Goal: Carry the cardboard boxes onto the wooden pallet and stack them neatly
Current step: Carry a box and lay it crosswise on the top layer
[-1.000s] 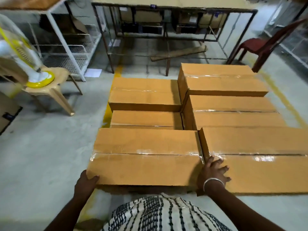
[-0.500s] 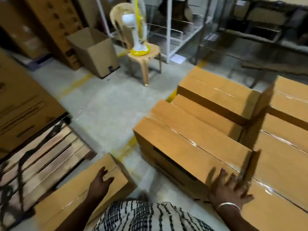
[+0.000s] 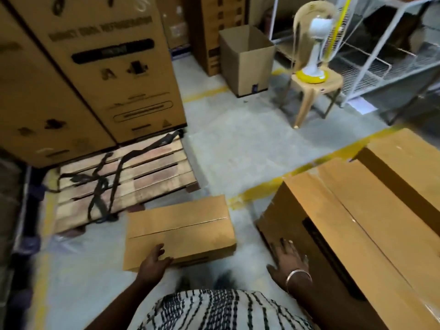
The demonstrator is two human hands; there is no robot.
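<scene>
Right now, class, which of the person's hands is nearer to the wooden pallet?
Left. The left hand rests on the small box just in front of the wooden pallet; the right hand is farther right, by the big box.

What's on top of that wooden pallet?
Black straps lie tangled across the wooden pallet's bare slats, and tall printed cardboard cartons stand at its far end, seemingly on it. Whatever lies beneath those cartons is covered.
</scene>
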